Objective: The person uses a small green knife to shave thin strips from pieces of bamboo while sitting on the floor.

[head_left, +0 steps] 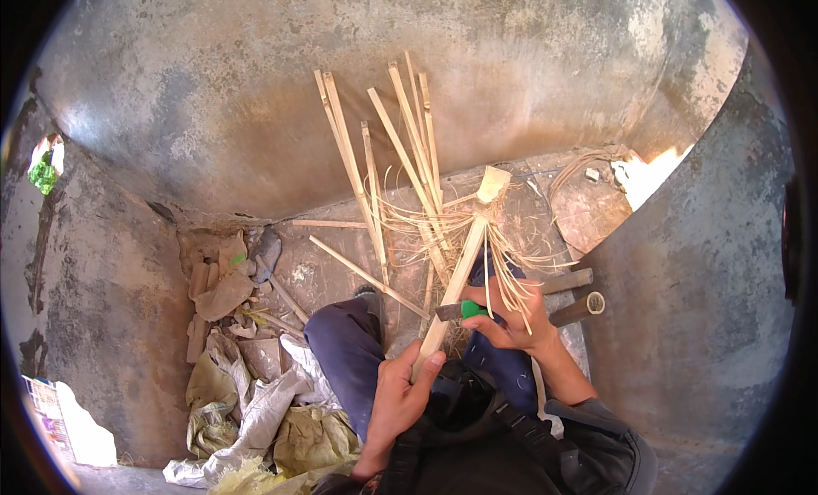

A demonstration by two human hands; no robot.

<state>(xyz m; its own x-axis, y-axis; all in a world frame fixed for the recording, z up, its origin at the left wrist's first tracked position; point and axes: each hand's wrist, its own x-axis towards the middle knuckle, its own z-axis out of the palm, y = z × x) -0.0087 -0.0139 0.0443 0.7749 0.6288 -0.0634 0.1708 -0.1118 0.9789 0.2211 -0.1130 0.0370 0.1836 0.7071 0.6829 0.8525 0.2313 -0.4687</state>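
Dark clothing [464, 465], knife [471, 309] against stick [462, 269]

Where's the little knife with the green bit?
In the head view, the knife is just right of and below the middle, in the right hand. Its blade lies across the pale stick, above the left hand.

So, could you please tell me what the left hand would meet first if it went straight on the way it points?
Probably the knife blade, seen across the pale strip just ahead of the left hand, though depth is unclear.
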